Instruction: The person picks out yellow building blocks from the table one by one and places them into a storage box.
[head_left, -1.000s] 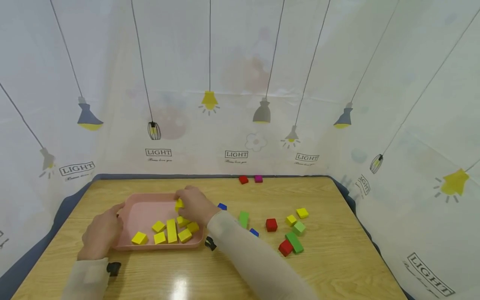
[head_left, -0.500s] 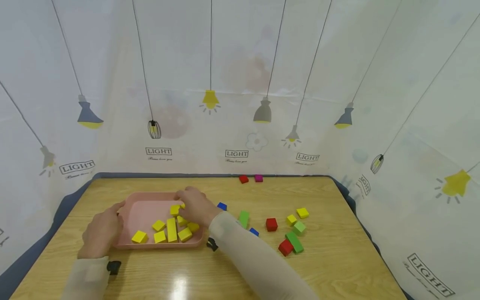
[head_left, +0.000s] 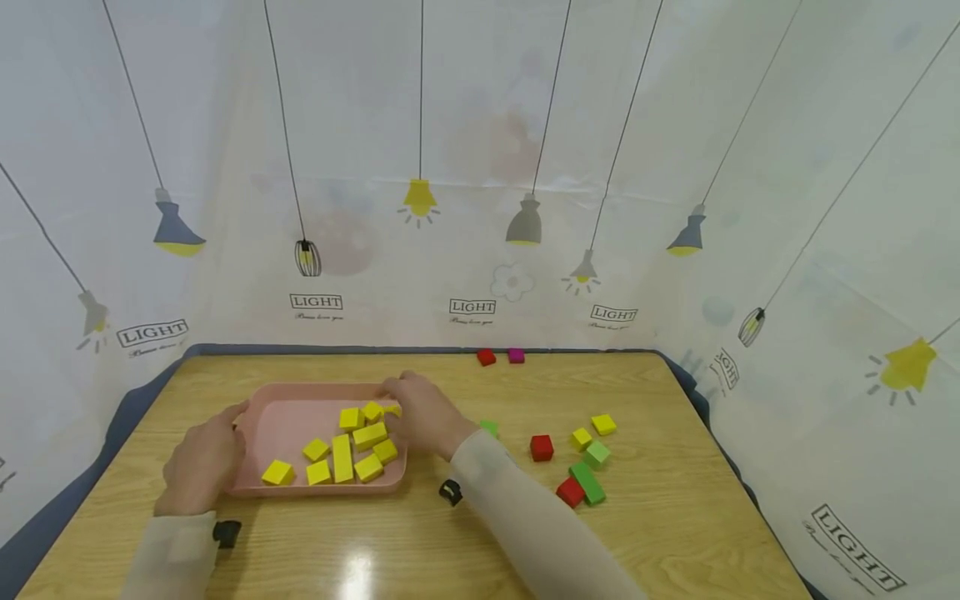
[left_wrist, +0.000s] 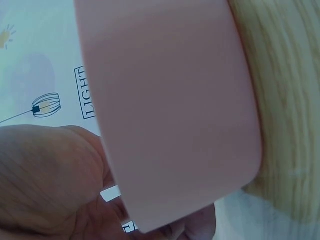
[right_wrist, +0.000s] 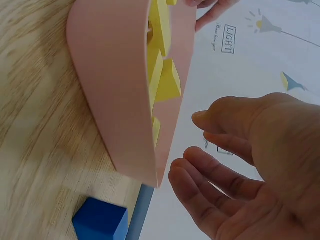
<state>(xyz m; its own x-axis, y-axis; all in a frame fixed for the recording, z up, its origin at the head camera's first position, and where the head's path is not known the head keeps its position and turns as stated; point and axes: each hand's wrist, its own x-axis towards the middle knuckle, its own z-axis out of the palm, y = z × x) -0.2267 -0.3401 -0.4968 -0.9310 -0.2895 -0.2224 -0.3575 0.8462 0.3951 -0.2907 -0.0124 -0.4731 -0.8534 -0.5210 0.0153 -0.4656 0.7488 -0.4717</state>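
Observation:
A pink tray (head_left: 285, 421) with several yellow blocks (head_left: 342, 458) in it lies on the left part of the table. My left hand (head_left: 202, 467) grips its left rim near the far corner; in the left wrist view this hand (left_wrist: 45, 180) curls round the tray's end wall (left_wrist: 175, 115). Over the tray's right rim is my right hand (head_left: 427, 417), just beside the yellow blocks at that end. The right wrist view has the right hand (right_wrist: 260, 165) with loosely bent, spread fingers and nothing between them, near the tray's corner.
Right of the tray lie red blocks (head_left: 542, 447), yellow blocks (head_left: 603, 425) and green blocks (head_left: 587, 483). A blue block (right_wrist: 100, 220) stands close to the tray in the right wrist view. One red block (head_left: 486, 357) and one magenta block (head_left: 516, 356) sit at the far edge.
My right hand has let go of the yellow blocks at the tray's far right and moved rightward to the rim. Its arm now hides the blue blocks. The left hand stays put.

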